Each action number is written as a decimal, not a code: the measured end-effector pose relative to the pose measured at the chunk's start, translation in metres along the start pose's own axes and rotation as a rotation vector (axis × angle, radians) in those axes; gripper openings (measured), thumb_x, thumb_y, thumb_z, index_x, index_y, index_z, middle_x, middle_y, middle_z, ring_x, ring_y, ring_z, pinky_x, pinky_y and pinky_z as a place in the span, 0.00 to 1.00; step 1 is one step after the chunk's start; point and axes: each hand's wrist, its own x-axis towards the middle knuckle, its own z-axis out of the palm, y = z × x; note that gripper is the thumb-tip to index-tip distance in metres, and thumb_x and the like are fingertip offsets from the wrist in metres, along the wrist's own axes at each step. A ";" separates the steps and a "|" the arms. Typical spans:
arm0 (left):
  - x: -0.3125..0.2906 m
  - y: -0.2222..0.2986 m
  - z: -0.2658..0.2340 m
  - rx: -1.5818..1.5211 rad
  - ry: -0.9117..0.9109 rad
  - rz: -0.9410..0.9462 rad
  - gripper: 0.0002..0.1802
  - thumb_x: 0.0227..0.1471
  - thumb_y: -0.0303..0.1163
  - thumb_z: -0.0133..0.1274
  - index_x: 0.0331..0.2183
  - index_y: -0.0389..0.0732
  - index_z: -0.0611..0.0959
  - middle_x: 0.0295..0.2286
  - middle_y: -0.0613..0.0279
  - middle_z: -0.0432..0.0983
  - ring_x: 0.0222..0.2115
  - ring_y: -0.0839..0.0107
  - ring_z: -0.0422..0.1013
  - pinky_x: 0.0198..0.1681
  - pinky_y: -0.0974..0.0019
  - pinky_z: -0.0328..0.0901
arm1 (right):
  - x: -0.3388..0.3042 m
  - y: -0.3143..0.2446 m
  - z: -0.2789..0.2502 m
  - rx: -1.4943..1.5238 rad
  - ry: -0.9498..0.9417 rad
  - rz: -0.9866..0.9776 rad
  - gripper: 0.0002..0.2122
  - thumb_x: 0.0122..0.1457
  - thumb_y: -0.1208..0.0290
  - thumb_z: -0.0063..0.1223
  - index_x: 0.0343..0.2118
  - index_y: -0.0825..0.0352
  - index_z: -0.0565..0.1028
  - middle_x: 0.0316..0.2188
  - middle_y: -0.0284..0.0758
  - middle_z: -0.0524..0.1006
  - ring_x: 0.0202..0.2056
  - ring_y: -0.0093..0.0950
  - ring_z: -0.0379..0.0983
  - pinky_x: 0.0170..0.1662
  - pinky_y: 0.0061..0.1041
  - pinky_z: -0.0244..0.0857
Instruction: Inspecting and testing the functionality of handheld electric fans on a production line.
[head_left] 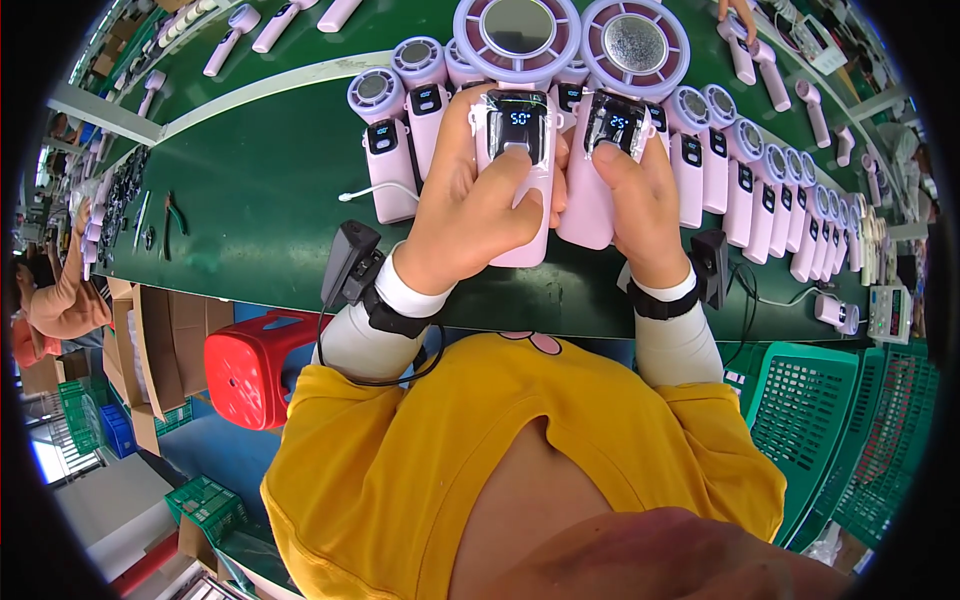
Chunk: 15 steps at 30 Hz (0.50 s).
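Note:
My left hand [470, 205] is closed round the handle of a pink handheld fan [523, 220], its thumb on the button below a lit display. A second pink handheld fan [585, 205] is in my right hand [640, 205], with the thumb likewise pressed under its lit screen. Both fans are held side by side, their round heads pointing away from me. Just beyond them, more pink handheld fans [740, 200] stand in a long row running to the right. Near my left hand, a white cable [375, 188] lies against one fan [390, 170] of that row.
Green table [270, 220] under my hands. Pliers [176, 215] and small dark parts lie at its left. On the right are another fan [830, 312], a small meter [888, 312] and green crates [800, 410]. A red stool [250, 370] stands left; a co-worker's hand [738, 15] shows at the far side.

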 end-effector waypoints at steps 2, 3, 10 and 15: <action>0.000 -0.001 0.000 0.031 0.000 0.005 0.31 0.36 0.13 0.37 0.46 0.33 0.50 0.31 0.54 0.65 0.25 0.71 0.67 0.25 0.68 0.65 | 0.000 -0.002 0.001 0.007 -0.021 0.005 0.10 0.53 0.74 0.39 0.39 0.70 0.61 0.29 0.36 0.69 0.25 0.23 0.67 0.29 0.21 0.63; 0.000 -0.001 0.001 0.029 -0.001 0.004 0.31 0.36 0.13 0.37 0.46 0.33 0.50 0.31 0.54 0.65 0.25 0.71 0.67 0.25 0.68 0.65 | -0.001 -0.003 0.001 0.010 -0.031 0.008 0.10 0.53 0.74 0.39 0.38 0.71 0.61 0.29 0.35 0.69 0.25 0.23 0.67 0.29 0.21 0.63; 0.000 0.003 0.003 -0.024 0.036 -0.016 0.30 0.36 0.13 0.37 0.45 0.33 0.50 0.31 0.54 0.65 0.25 0.71 0.66 0.25 0.68 0.65 | 0.001 -0.008 0.006 -0.044 0.039 0.057 0.09 0.52 0.74 0.36 0.35 0.71 0.63 0.25 0.35 0.69 0.24 0.23 0.66 0.28 0.22 0.63; 0.000 0.002 0.003 -0.019 0.040 -0.014 0.30 0.36 0.13 0.37 0.45 0.33 0.50 0.31 0.54 0.65 0.24 0.72 0.66 0.25 0.68 0.65 | 0.002 -0.008 0.006 0.005 0.011 0.048 0.09 0.52 0.74 0.37 0.34 0.71 0.64 0.23 0.35 0.69 0.23 0.22 0.66 0.27 0.22 0.63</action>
